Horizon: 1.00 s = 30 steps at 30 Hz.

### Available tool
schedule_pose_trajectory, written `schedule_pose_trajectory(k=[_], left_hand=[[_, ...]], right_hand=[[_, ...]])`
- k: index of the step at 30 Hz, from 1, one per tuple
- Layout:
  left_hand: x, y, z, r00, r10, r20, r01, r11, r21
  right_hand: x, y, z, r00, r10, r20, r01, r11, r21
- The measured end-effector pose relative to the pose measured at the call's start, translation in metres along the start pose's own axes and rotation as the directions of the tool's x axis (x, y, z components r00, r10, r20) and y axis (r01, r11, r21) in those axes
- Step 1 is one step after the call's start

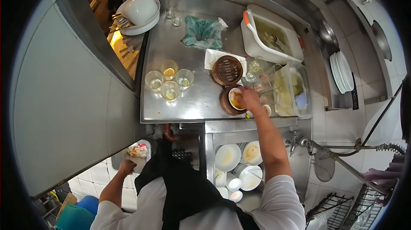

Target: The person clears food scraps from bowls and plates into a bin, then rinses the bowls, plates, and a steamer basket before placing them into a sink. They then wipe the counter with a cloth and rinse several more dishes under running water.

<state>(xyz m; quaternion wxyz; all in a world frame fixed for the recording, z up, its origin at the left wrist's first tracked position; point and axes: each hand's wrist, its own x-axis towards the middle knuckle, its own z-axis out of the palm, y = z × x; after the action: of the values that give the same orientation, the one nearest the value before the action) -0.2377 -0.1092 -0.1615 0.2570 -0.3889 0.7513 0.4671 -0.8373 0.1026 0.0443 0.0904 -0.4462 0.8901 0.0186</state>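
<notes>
On the steel counter, my right hand (248, 99) grips the rim of a small white bowl (234, 98) with orange-brown residue inside. The bowl sits in a round brown steamer basket (225, 104) near the counter's front edge. Just behind is a second steamer basket (227, 70) with a slatted base, resting partly on a white rectangular plate (210, 58). Low at the left, my left hand (127, 167) is closed beside a bin with food scraps (139, 150); whatever it may hold is hidden.
Four glasses (170, 90) stand on the counter's left part. Behind are a green plastic bag (203, 32) and a white tub of murky water (274, 37). More glasses and a clear container (299, 89) stand at right. Dirty dishes (227, 157) fill the sink. A person's legs show beyond the doorway.
</notes>
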Motion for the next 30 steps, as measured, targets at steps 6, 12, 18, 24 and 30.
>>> schedule_pose_trajectory(k=[6,12,18,24,30], left_hand=[[0.007,0.013,0.003,0.993,0.072,-0.093,-0.078,0.995,-0.066],[-0.001,0.043,-0.016,0.995,-0.093,-0.027,0.080,0.948,-0.308],[-0.008,0.045,-0.019,0.976,-0.211,-0.049,0.169,0.886,-0.433],[-0.014,0.032,-0.016,0.975,-0.223,0.005,0.199,0.863,-0.465],[-0.016,0.042,-0.012,0.965,-0.259,0.032,0.252,0.890,-0.381]], right_hand=[[-0.002,0.010,0.014,0.977,0.187,0.101,-0.193,0.979,0.057],[0.008,0.018,0.037,0.947,0.306,0.101,-0.322,0.906,0.275],[-0.006,0.025,0.059,0.919,0.368,-0.142,-0.241,0.809,0.537],[-0.044,0.020,0.069,0.823,0.469,-0.319,-0.101,0.675,0.731],[-0.192,0.026,0.098,0.724,0.684,0.090,0.000,-0.130,0.992]])
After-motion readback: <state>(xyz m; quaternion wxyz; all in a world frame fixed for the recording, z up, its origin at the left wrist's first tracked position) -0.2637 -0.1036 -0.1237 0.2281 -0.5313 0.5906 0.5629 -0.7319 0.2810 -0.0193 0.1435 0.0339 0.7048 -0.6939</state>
